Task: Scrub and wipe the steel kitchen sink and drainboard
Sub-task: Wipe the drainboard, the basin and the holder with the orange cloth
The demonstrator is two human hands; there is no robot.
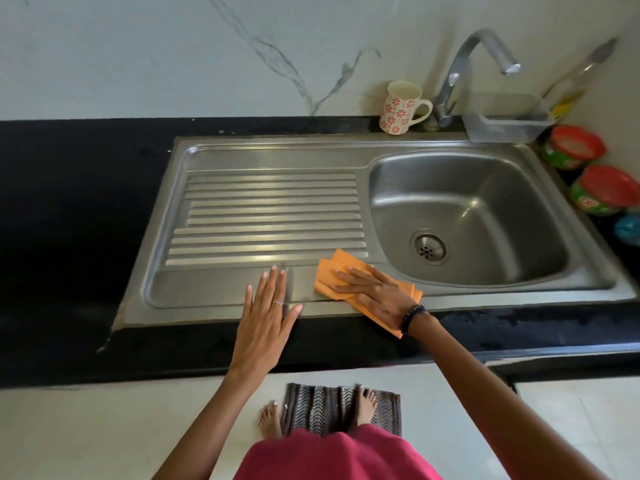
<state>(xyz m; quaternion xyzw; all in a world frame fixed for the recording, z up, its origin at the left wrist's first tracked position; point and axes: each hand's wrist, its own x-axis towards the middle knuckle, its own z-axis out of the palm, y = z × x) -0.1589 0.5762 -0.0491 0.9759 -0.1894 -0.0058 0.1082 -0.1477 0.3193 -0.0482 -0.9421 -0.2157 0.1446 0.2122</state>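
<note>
the steel sink (464, 216) is set into a black worktop (69, 237), its bowl on the right with only the round drain (428, 246) at the bottom, and the ribbed drainboard (270, 216) on the left with nothing standing on its ridges. a folded orange cloth (329, 275) lies on the flat front strip where drainboard meets bowl, its near corner hanging over the sink's front rim onto the worktop. the right hand (374, 294) lies flat on the cloth with fingers straight and spread, pressing it down; a dark beaded band sits on that wrist. the left hand (266, 323) is just beside it, palm down, fingers straight and slightly fanned, fingertips over the front strip of the drainboard and holding nothing; whether it touches the steel cannot be told

behind the sink, against the wall, a flowered mug (401, 107) stands upright with its inside looking bare, next to the curved tap (481, 64). a clear plastic tub (505, 126) sits at the back right corner with a long blurred utensil leaning in it. two red-lidded tubs (588, 168) stand on the worktop right of the bowl, close to its rim, and a blue thing shows at the frame's edge below them

the worktop left of the drainboard is a wide dark stretch. below its front edge are pale floor, a striped mat (332, 407) and bare feet
</note>
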